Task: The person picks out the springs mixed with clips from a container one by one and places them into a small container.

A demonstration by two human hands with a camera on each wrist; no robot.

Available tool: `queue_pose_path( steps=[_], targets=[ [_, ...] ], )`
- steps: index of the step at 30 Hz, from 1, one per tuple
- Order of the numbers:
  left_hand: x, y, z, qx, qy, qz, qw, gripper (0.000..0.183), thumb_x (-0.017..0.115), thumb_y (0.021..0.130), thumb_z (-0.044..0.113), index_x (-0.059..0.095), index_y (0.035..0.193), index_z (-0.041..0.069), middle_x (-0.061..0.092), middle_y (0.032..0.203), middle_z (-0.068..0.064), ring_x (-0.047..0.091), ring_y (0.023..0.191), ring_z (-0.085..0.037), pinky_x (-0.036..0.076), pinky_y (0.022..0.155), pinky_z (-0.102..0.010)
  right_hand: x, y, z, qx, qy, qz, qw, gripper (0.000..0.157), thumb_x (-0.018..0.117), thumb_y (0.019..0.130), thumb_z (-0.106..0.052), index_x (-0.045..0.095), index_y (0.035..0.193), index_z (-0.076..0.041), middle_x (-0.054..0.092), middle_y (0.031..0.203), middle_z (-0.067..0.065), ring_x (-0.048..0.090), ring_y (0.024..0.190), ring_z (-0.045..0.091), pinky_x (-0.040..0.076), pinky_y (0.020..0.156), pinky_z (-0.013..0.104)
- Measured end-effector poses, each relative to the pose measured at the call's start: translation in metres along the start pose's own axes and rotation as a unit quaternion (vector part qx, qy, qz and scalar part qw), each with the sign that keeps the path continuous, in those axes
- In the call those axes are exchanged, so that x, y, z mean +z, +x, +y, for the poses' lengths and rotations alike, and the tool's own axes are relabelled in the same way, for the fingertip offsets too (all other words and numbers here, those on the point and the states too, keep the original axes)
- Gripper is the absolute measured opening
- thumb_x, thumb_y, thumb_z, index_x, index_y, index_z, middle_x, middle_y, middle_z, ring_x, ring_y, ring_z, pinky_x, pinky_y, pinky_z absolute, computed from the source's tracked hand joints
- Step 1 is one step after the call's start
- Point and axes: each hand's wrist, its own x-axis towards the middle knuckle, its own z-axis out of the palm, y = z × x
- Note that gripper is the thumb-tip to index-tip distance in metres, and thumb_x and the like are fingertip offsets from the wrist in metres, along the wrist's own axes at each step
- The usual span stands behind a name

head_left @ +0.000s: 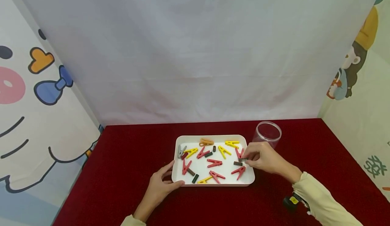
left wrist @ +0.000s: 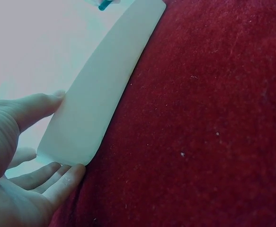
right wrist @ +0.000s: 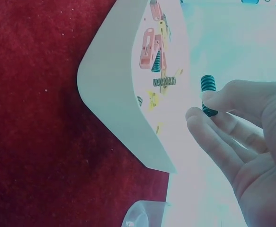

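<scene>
A white rectangular tray lies on the table, holding red, yellow, orange and grey plastic clips and several small coil springs. My left hand grips the tray's near left corner, with the thumb on the front side and the fingers along the left side. Over the tray's right end, my right hand pinches a dark coil spring between thumb and fingertips. The spring is held above the tray, near a red clip. Another dark spring lies just left of that hand.
Behind the right hand, a clear round plastic jar stands beside the tray's far right corner. A dark red cloth covers the table. White fabric hangs behind it, with printed panels at both sides.
</scene>
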Motion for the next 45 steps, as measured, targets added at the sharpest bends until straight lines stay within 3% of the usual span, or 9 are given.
queue_pose_path(
  steps=[7, 18, 28, 37, 45],
  targets=[
    [0.001, -0.001, 0.001, -0.003, -0.010, -0.002, 0.9999, 0.081, 0.086, 0.068, 0.013, 0.047, 0.138, 0.001, 0.053, 0.129, -0.021, 0.057, 0.107, -0.030, 0.054, 0.074, -0.027, -0.004, 0.000, 0.004, 0.006, -0.010, 0.010, 1.000, 0.018, 0.073, 0.074, 0.005, 0.073, 0.083, -0.010, 0.064, 0.082, -0.005, 0.059, 0.069, 0.005, 0.054, 0.061, 0.024],
    [-0.001, 0.001, 0.000, -0.004, -0.011, -0.006, 0.9999, 0.081, 0.086, 0.068, 0.014, 0.047, 0.138, 0.002, 0.053, 0.130, -0.021, 0.056, 0.108, -0.030, 0.054, 0.074, -0.025, -0.014, 0.001, 0.008, -0.029, -0.017, 0.035, 0.999, 0.022, 0.073, 0.071, 0.008, 0.073, 0.083, -0.010, 0.064, 0.080, -0.006, 0.059, 0.067, 0.005, 0.054, 0.058, 0.024],
    [-0.001, -0.001, 0.005, 0.000, -0.020, -0.006, 0.9998, 0.080, 0.085, 0.068, 0.008, 0.046, 0.137, -0.001, 0.052, 0.130, -0.023, 0.056, 0.109, -0.032, 0.054, 0.076, -0.029, -0.017, 0.002, 0.011, -0.019, -0.022, 0.052, 0.998, 0.021, 0.075, 0.070, 0.008, 0.074, 0.083, -0.010, 0.064, 0.080, -0.006, 0.056, 0.063, 0.004, 0.052, 0.056, 0.024],
    [-0.001, 0.001, -0.002, 0.000, -0.026, -0.006, 0.9997, 0.081, 0.086, 0.068, 0.008, 0.046, 0.138, 0.001, 0.052, 0.131, -0.022, 0.056, 0.109, -0.031, 0.054, 0.076, -0.029, -0.026, 0.002, 0.007, 0.002, -0.041, 0.060, 0.997, 0.020, 0.076, 0.070, 0.007, 0.074, 0.083, -0.008, 0.064, 0.080, -0.006, 0.057, 0.065, 0.005, 0.053, 0.058, 0.024],
    [-0.002, 0.000, -0.001, 0.000, -0.026, -0.006, 0.9996, 0.081, 0.085, 0.068, 0.008, 0.047, 0.138, 0.001, 0.052, 0.130, -0.022, 0.056, 0.109, -0.032, 0.054, 0.077, -0.031, -0.034, 0.000, 0.009, -0.012, -0.030, 0.075, 0.997, 0.023, 0.076, 0.069, 0.009, 0.073, 0.081, -0.010, 0.064, 0.080, -0.004, 0.059, 0.065, 0.005, 0.054, 0.058, 0.024]
  ],
)
